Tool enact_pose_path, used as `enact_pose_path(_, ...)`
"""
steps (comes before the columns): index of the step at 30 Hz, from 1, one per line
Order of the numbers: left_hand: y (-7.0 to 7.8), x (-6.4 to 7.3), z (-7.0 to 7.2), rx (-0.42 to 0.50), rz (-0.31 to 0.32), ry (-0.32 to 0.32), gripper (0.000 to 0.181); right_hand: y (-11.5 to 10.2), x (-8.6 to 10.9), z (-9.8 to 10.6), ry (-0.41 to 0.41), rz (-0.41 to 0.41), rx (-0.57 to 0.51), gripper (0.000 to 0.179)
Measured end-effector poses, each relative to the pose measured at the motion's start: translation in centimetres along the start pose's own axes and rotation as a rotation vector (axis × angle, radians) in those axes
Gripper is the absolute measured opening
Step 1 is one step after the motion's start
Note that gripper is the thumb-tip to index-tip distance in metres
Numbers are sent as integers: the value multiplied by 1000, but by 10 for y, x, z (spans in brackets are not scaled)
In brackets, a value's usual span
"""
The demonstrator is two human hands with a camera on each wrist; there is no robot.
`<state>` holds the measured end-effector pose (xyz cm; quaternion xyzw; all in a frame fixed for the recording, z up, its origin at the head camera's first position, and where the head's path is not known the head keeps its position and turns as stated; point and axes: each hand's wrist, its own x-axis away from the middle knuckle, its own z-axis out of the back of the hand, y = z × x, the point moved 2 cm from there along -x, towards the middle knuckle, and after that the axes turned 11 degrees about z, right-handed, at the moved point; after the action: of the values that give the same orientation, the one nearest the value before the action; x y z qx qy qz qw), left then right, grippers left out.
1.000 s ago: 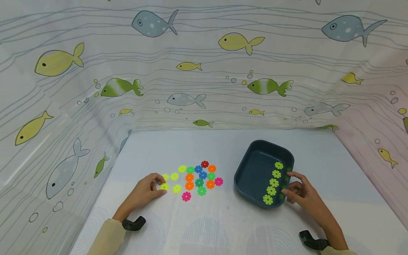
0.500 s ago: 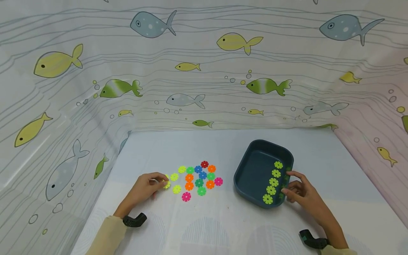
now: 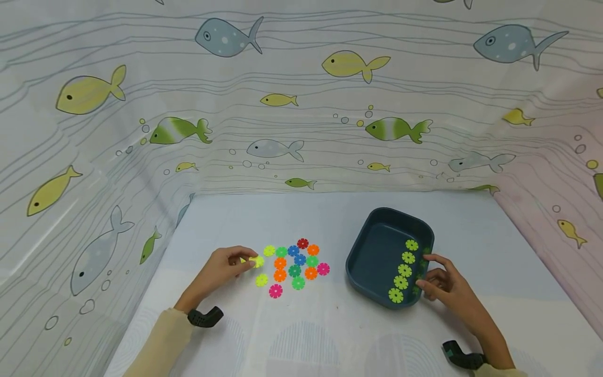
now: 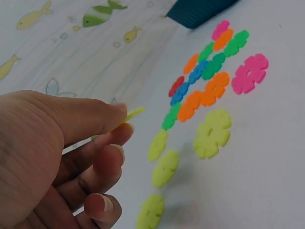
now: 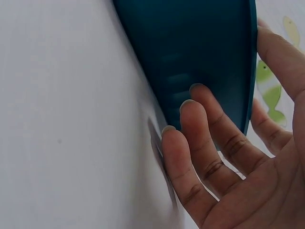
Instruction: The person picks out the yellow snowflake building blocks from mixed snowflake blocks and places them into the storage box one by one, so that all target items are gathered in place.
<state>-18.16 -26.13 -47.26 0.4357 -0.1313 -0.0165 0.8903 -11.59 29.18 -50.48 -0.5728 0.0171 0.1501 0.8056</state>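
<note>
My left hand [image 3: 229, 264] pinches a yellow flower-shaped plastic disc [image 4: 137, 112] between thumb and index finger, its other fingers loosely bent. In the left wrist view the disc is edge-on, raised above the white table. Just below lie more yellow discs [image 4: 165, 168], partly covered by the hand in the head view. On the right, my right hand [image 3: 447, 285] grips the near right side of a dark blue tray [image 3: 356, 246]. Thumb and index finger reach over its rim while the other fingers sit along its outer wall [image 5: 190, 52]. Inside the tray, several yellow-green discs [image 3: 404, 270] form a row beside the right wall.
Between left hand and tray lies a loose group of discs: orange [image 3: 280, 275], blue [image 3: 300, 259], green [image 3: 298, 283], pink [image 3: 275, 291] and dark red [image 3: 303, 243]. A fish-patterned sheet [image 3: 330, 157] stands behind and along both sides of the table [image 3: 301, 209].
My left hand has lifted a yellow disc off the table at the group's left edge and moved right and slightly away from me with it. The right hand and tray stay put.
</note>
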Motion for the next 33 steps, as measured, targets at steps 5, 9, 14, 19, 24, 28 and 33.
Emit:
enact_pose_path(5, 13, -5, -5, -22, -50, -19, 22, 0, 0, 0, 4, -1, 6, 70)
enact_pose_path(9, 23, -10, -8, -34, -81, -27, 21, 0, 0, 0, 8, -4, 9, 71)
enact_pose_path(14, 37, -14, -13, -37, -117, -34, 19, 2, 0, 0, 10, -9, 5, 71)
enact_pose_path(19, 48, -22, -21, -40, -129, -56, 20, 2, 0, 0, 12, -14, 6, 71)
enact_pose_path(24, 59, -31, -32, -59, -155, -98, 19, 0, 0, 0, 16, -19, 13, 71)
enact_pose_path(28, 68, -38, -39, -69, -195, -122, 18, -1, 0, 0, 14, -16, 6, 71)
enact_pose_path(33, 79, -43, -47, -77, -246, -145, 20, -1, 0, -1, 8, -2, -2, 70)
